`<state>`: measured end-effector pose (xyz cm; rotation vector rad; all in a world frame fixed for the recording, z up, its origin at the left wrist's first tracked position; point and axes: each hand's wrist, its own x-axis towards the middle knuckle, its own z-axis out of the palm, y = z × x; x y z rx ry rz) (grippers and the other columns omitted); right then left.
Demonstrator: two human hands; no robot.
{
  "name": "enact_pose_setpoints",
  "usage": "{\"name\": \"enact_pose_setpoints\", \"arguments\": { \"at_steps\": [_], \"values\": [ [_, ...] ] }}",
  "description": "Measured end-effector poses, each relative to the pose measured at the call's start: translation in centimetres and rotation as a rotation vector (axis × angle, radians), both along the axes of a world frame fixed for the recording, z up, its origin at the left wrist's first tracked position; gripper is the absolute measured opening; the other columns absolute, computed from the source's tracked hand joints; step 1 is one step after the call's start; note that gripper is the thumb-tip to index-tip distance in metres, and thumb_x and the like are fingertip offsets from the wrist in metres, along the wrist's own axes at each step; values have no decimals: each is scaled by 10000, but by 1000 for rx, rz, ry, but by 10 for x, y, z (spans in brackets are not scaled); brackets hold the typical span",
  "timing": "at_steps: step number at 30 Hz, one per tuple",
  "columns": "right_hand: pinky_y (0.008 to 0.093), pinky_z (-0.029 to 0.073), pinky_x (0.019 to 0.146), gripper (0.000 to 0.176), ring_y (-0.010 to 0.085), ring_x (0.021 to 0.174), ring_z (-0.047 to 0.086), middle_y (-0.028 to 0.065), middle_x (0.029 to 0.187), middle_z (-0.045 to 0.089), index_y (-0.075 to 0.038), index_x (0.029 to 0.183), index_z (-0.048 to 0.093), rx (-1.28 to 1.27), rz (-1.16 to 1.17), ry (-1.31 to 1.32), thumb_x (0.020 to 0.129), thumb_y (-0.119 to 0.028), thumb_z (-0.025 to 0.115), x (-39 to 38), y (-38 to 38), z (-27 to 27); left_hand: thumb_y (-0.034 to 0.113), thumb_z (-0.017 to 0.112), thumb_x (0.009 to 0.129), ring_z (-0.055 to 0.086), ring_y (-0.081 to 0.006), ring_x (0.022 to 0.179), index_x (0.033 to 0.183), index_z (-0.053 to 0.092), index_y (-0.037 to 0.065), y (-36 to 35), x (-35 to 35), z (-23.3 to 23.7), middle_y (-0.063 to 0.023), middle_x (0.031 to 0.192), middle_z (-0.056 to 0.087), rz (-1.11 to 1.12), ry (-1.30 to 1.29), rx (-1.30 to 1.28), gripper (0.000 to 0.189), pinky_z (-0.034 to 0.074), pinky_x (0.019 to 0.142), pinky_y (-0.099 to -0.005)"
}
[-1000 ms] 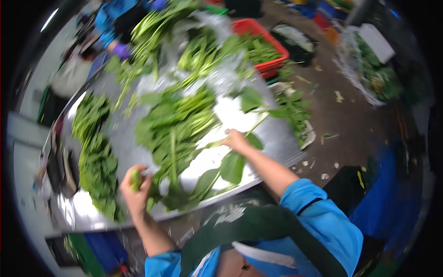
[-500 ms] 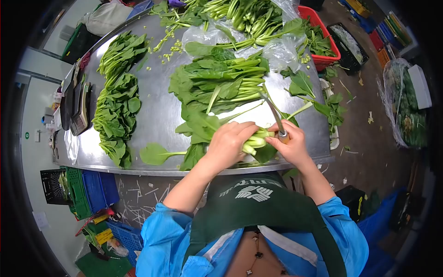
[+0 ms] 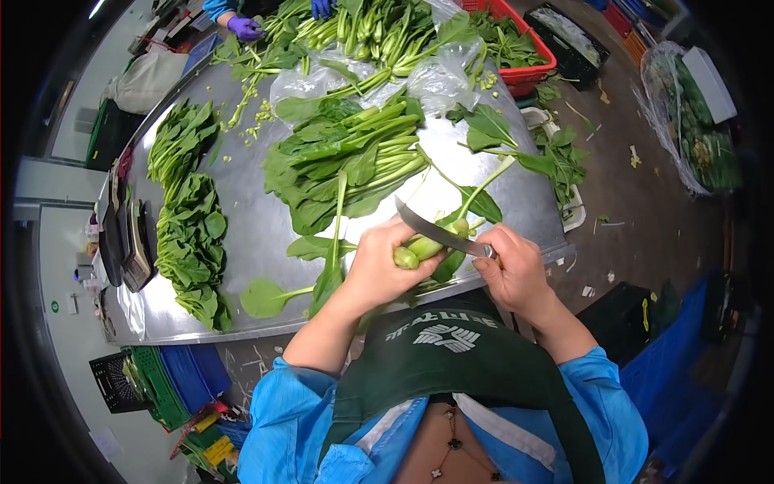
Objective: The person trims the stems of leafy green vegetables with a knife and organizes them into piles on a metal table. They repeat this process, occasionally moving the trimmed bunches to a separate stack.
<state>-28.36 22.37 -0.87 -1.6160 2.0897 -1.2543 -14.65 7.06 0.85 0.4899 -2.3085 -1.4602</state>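
My left hand (image 3: 380, 262) is closed around the pale thick stems of leafy greens (image 3: 407, 258), near the table's front edge. In my right hand (image 3: 513, 270) is a curved knife (image 3: 433, 231), its blade lying across the held stems and pointing left. The fingers wrap its handle, which is mostly hidden. Just beyond my hands lies a large pile of greens (image 3: 355, 161), stems to the right. Loose leafy stalks (image 3: 274, 297) lie left of my left hand, and more stalks (image 3: 488, 129) are beyond my right hand.
Two stacked bunches (image 3: 193, 242) line the left of the metal table (image 3: 246, 185), beside a scale (image 3: 139, 258). Plastic bags (image 3: 443, 85) and greens cover the far end, where a co-worker's purple-gloved hand (image 3: 244, 28) reaches in. A red crate (image 3: 528, 74) stands far right.
My left hand has turned, so the stem ends now face me. The knife has swung from upright to lying across them. The view has shifted, bringing the co-worker's gloved hands into sight.
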Motion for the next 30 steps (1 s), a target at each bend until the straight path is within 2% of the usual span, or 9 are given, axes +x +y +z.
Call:
{"name": "enact_pose_setpoints", "arguments": {
  "at_steps": [6, 9, 12, 17, 20, 22, 26, 28, 30],
  "values": [
    [338, 443, 566, 191, 254, 635, 564, 99, 735, 547, -5, 874, 540, 339, -168, -105, 824, -183, 589, -33, 22, -29, 33, 683, 626, 557, -189, 701, 785, 616, 8, -21, 6, -1, -71, 746, 584, -97, 80, 14, 174, 438, 668, -286],
    [243, 429, 645, 253, 112, 728, 516, 35, 776, 525, 2, 987, 564, -56, -83, -779, 769, -91, 653, -18, 16, -29, 42, 665, 665, 564, -198, 827, 838, 586, 14, -23, 6, -10, -122, 926, 606, -130, 58, 143, 192, 438, 745, -308],
    [244, 438, 642, 151, 107, 710, 535, 58, 762, 578, 7, 816, 600, -110, -177, -442, 742, -99, 680, -25, -35, -57, 100, 649, 711, 554, -264, 966, 988, 498, 58, -30, 20, -16, -213, 1058, 577, -98, 180, 652, 318, 431, 852, -368],
    [346, 446, 820, 307, 294, 934, 577, 148, 1024, 597, -17, 998, 596, 167, -260, -369, 705, -96, 641, -54, -131, -156, 164, 651, 724, 515, -191, 767, 1128, 421, 91, -60, 72, -39, -78, 847, 513, 222, 524, 956, 471, 437, 828, -386],
    [357, 446, 850, 504, 305, 952, 570, 172, 1061, 576, -37, 1140, 531, 180, -321, -161, 661, -115, 666, -53, -164, -197, 158, 658, 718, 483, -170, 789, 1125, 437, 92, -63, 94, -30, -50, 896, 471, 303, 630, 943, 469, 413, 836, -388],
    [361, 459, 818, 590, 298, 926, 584, 177, 1028, 592, -31, 1170, 504, 276, -252, -361, 626, -150, 700, -61, -168, -195, 145, 653, 715, 462, -162, 787, 1104, 464, 92, -70, 120, -28, -27, 913, 430, 357, 617, 826, 436, 400, 830, -393],
    [316, 489, 605, 423, 207, 606, 617, 123, 745, 641, -17, 965, 609, 331, -262, -371, 644, -258, 742, -98, -163, -190, 89, 601, 720, 506, -191, 742, 1004, 469, 32, -72, 151, -13, -119, 949, 501, 519, 676, 510, 319, 445, 747, -372],
    [316, 489, 599, 422, 206, 575, 613, 114, 709, 635, -16, 952, 609, 241, -368, -356, 664, -295, 743, -100, -180, -184, 88, 601, 728, 514, -182, 689, 1041, 459, 21, -66, 152, -11, -117, 889, 540, 651, 647, 456, 351, 439, 690, -344],
    [320, 487, 571, 441, 219, 566, 615, 111, 716, 637, -19, 940, 612, 216, -472, -628, 676, -350, 733, -95, -214, -171, 92, 622, 724, 517, -169, 650, 1099, 448, 13, -71, 151, -17, -75, 760, 545, 502, 602, 470, 421, 432, 628, -315]
  ]
}}
